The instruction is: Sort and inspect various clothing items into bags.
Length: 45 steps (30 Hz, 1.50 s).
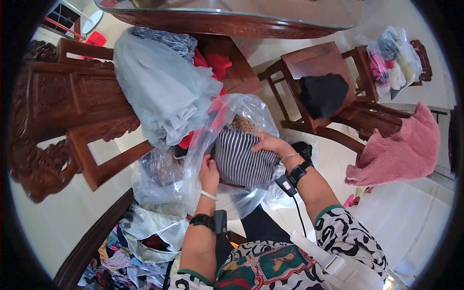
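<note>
A folded black-and-white striped cloth (pixel 244 157) lies in the mouth of a large clear plastic bag (pixel 195 163) in front of me. My right hand (pixel 270 145) grips the upper right part of the cloth, thumb on top and the other fingers partly hidden. At the bag's left side is my left hand (pixel 209 174), fingers curled against the plastic beside the cloth; what it holds is hard to make out. A brown speckled fabric (pixel 244 123) shows just beyond the striped cloth inside the bag.
Pale grey tulle fabric (pixel 163 83) and red cloth (pixel 217 66) lie on a carved wooden chair (pixel 87 98). A second chair (pixel 311 59) bears black cloth (pixel 323 95) and a pink fluffy cloth (pixel 402 148). A glass-topped table (pixel 232 27) stands ahead; piled clothes (pixel 127 259) lie lower left.
</note>
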Each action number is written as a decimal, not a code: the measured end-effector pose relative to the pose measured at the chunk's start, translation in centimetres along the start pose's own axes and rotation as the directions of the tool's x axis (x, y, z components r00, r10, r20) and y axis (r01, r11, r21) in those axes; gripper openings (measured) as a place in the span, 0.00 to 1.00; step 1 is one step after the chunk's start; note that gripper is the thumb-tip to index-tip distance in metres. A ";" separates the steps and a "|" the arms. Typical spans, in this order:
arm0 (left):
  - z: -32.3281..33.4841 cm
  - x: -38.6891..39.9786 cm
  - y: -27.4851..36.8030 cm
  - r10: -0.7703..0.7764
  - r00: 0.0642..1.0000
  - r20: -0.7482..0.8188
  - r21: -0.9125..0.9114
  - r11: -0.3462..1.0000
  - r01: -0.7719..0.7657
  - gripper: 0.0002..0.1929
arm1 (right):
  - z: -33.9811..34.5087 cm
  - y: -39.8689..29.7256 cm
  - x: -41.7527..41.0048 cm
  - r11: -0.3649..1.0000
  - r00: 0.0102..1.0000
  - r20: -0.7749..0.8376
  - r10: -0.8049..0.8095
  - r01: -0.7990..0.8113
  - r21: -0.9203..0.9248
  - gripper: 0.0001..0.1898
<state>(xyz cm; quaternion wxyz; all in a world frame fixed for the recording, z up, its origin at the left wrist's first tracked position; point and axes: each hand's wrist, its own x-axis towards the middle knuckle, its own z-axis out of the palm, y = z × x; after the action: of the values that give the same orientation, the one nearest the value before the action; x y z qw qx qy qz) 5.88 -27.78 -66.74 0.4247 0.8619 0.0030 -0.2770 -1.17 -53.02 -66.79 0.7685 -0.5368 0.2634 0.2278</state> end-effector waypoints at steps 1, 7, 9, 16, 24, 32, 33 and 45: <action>-0.2 0.4 0.0 0.025 0.998 0.049 0.098 0.995 -0.030 0.20 | -0.9 1.5 1.5 1.000 0.999 -0.051 -0.003 0.003 0.002 0.24; -0.2 -0.5 -0.8 0.202 0.960 0.195 0.401 0.877 -0.266 0.26 | -3.5 8.2 5.3 0.883 0.755 -0.624 -0.201 -0.136 -0.450 0.21; 0.3 -0.9 -0.7 0.164 0.957 0.241 0.457 0.850 -0.261 0.31 | -4.2 9.1 4.5 0.987 0.738 -0.674 -0.025 -0.089 -0.134 0.22; 3.1 -1.5 -4.2 0.120 0.882 0.456 0.597 0.694 -0.403 0.32 | -0.8 8.3 4.5 0.736 0.871 -0.469 0.150 0.218 0.641 0.23; 0.7 0.6 -3.3 0.008 0.858 0.514 0.492 0.817 -0.302 0.35 | -5.1 12.6 7.2 0.996 0.694 -0.719 -0.045 -0.026 -0.087 0.24; 0.2 0.9 -3.5 -0.016 0.845 0.534 0.531 0.785 -0.320 0.38 | 3.6 0.3 3.2 0.371 0.746 -0.255 -0.615 -0.012 -0.929 0.31; 0.2 1.0 -3.5 -0.019 0.842 0.540 0.530 0.784 -0.322 0.38 | 5.0 0.3 3.5 0.283 0.796 -0.164 -0.583 0.010 -0.959 0.31; -1.0 1.8 -1.7 -0.088 0.756 0.648 0.504 0.794 -0.340 0.43 | 3.5 7.0 5.1 -0.018 0.947 -0.230 -0.224 -0.239 -0.971 0.30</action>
<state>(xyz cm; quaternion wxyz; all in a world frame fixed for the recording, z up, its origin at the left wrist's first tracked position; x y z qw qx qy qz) 7.53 -26.37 -68.36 0.1259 0.7998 -0.2907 -0.5099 -1.17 -47.15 -74.07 0.0970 -0.9496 0.1450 0.2605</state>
